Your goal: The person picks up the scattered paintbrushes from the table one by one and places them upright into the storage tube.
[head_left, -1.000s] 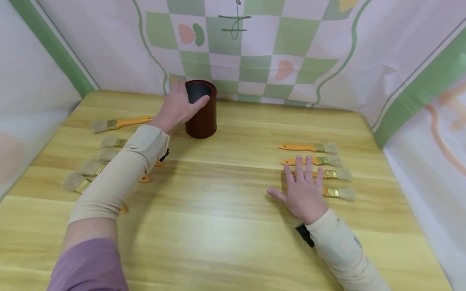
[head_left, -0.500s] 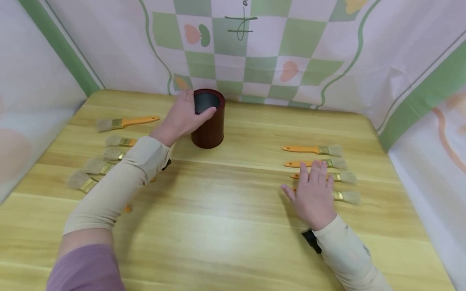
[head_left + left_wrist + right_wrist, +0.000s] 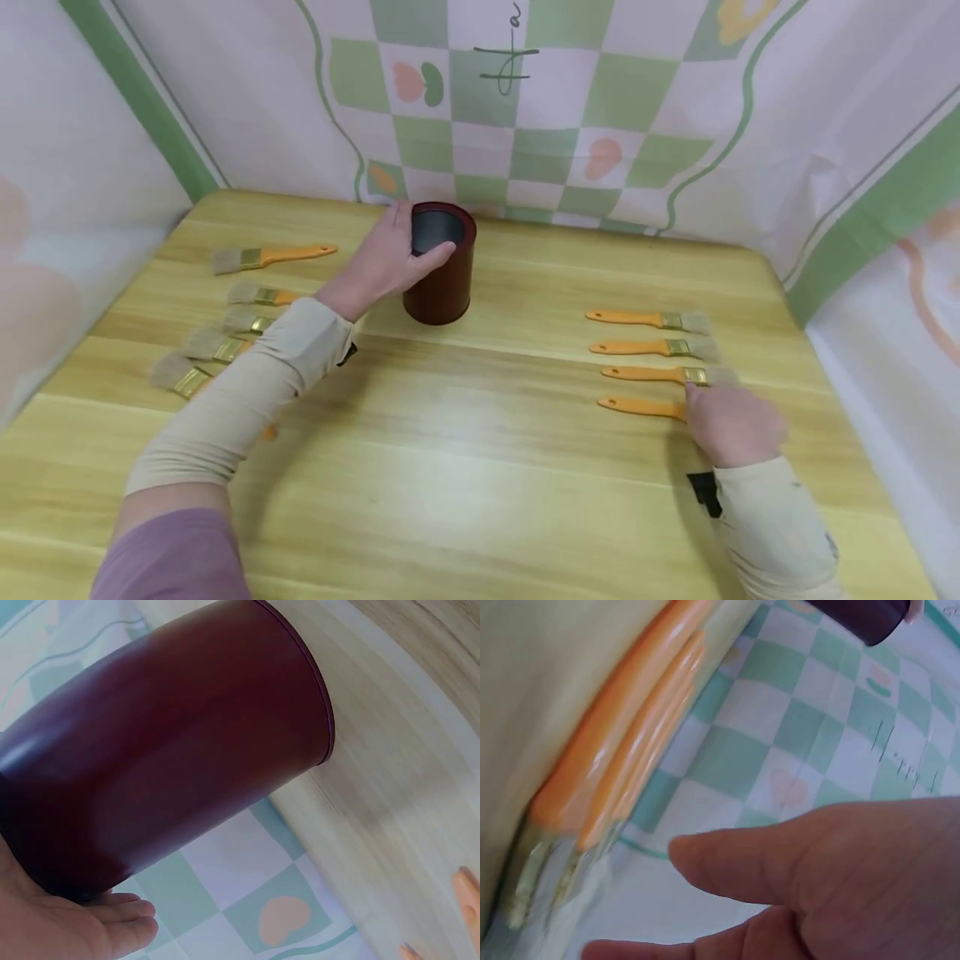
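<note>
A dark red, open-topped cylindrical container [image 3: 438, 292] stands upright near the back of the table, its inside black. My left hand [image 3: 378, 262] grips it at the rim, thumb across the front and fingers round the far left side. That container [image 3: 172, 742] fills much of the left wrist view. At right, my right hand [image 3: 735, 425] hovers at the bristle end of the nearest paintbrush [image 3: 637, 407], hiding its bristles. The right wrist view shows the thumb [image 3: 735, 862] and a finger apart, nothing between them, beside orange brush handles [image 3: 622, 727].
Several orange-handled paintbrushes lie in a row at right, such as the farthest brush [image 3: 630, 317]. More brushes lie at left, including one at the back [image 3: 296, 253]; my left forearm [image 3: 247, 392] covers parts of others. A checked cloth [image 3: 551, 154] hangs behind the table [image 3: 450, 492].
My left hand has drawn the container a little away from the back cloth. My right hand has moved right, from over the brush handles to the bristle ends, its spread fingers now bent down.
</note>
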Demonstrator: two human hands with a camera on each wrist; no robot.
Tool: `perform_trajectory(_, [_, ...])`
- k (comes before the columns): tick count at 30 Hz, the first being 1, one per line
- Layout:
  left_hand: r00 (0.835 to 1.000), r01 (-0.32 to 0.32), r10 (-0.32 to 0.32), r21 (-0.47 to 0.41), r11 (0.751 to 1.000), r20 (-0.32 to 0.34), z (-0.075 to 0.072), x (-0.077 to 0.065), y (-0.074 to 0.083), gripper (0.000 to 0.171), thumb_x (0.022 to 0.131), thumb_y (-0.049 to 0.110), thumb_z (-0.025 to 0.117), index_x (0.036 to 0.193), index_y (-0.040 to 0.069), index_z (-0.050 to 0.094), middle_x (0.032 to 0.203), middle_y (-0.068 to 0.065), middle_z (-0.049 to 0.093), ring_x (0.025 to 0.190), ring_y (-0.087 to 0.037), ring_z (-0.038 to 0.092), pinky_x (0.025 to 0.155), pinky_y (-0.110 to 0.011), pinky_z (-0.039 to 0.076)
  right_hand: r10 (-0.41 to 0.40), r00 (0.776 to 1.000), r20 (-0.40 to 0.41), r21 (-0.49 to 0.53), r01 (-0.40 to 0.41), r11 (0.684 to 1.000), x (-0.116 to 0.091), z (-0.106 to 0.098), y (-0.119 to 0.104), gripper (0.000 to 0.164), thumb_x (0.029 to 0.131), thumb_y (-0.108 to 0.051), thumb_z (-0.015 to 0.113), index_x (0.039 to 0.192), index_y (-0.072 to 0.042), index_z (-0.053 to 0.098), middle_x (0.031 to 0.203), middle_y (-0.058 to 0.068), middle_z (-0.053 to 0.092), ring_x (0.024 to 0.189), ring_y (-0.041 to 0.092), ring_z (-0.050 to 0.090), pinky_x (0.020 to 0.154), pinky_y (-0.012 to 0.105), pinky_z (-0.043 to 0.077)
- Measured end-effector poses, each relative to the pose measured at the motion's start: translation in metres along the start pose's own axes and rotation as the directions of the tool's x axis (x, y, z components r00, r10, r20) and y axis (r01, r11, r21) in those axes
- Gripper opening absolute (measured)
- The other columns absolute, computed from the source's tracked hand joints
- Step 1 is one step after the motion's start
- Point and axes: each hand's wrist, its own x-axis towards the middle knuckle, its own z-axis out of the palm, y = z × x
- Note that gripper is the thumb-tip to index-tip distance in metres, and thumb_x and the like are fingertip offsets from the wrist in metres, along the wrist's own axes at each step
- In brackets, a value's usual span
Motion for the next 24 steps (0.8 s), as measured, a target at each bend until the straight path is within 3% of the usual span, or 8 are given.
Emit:
perform_trajectory(2, [1.0,0.01,-0.01,-0.007,1.0,-0.001,0.0,0.0,-0.001,0.098,0.086,0.064,0.049,0.149,-0.003,0.016,0.148,-0.022,0.032,0.134,-0.034,0.038,0.109,-0.043,0.037,-0.006,0.997,0.075,-0.005,0.006,1.0,0.002,0.0,0.006,0.072,0.102,-0.039,0.019,0.081,0.013,0.063,0.089,0.039,0.059,0.077,0.042,0.061,0.066,0.053,0.048])
perform_trajectory(4, [1.0,0.007,-0.007,-0.014,1.0,-0.005,0.0,0.0,-0.001,0.097,0.086,0.065,0.049,0.149,-0.002,0.018,0.147,-0.021,0.034,0.132,-0.033,0.04,0.108,-0.043,0.038,-0.02,0.996,0.089,-0.011,0.021,1.0,0.002,0.002,0.01,0.071,0.102,-0.041,0.021,0.088,0.014,0.063,0.096,0.041,0.059,0.081,0.045,0.061,0.069,0.057,0.048])
perform_trajectory(10, [1.0,0.001,-0.001,-0.015,1.0,0.013,0.002,-0.002,-0.001,0.096,0.086,0.066,0.049,0.149,-0.001,0.019,0.146,-0.02,0.035,0.128,-0.031,0.043,0.105,-0.042,0.041,-0.088,0.994,0.06,-0.009,0.089,0.996,-0.001,0.013,0.025,0.063,0.101,-0.038,0.026,0.066,0.002,0.06,0.077,0.03,0.06,0.07,0.038,0.06,0.061,0.051,0.046])
perform_trajectory(15, [1.0,-0.001,0.001,-0.017,1.0,0.007,0.002,-0.003,0.0,0.096,0.086,0.065,0.05,0.149,0.0,0.018,0.147,-0.02,0.034,0.13,-0.032,0.042,0.107,-0.043,0.04,-0.036,0.995,0.089,-0.001,0.037,0.999,0.003,0.016,0.037,0.068,0.102,-0.041,0.021,0.066,0.003,0.059,0.081,0.034,0.06,0.075,0.043,0.062,0.067,0.053,0.048])
perform_trajectory(18, [1.0,-0.003,0.003,-0.018,1.0,0.008,0.002,-0.003,0.0,0.096,0.086,0.064,0.05,0.149,0.0,0.018,0.147,-0.02,0.034,0.129,-0.032,0.042,0.106,-0.044,0.04,-0.033,0.992,0.119,0.001,0.033,0.999,0.006,0.016,0.04,0.079,0.102,-0.049,0.014,0.071,0.005,0.061,0.079,0.034,0.06,0.073,0.042,0.062,0.065,0.052,0.047])
perform_trajectory(24, [1.0,0.001,-0.001,0.013,1.0,-0.001,0.002,-0.004,0.001,0.094,0.086,0.063,0.05,0.148,-0.001,0.02,0.145,-0.021,0.036,0.127,-0.033,0.044,0.105,-0.043,0.04,-0.028,0.991,0.127,-0.018,0.031,0.999,0.012,0.012,0.036,0.094,0.096,-0.064,0.01,0.095,0.014,0.063,0.101,0.043,0.057,0.084,0.05,0.062,0.067,0.054,0.048])
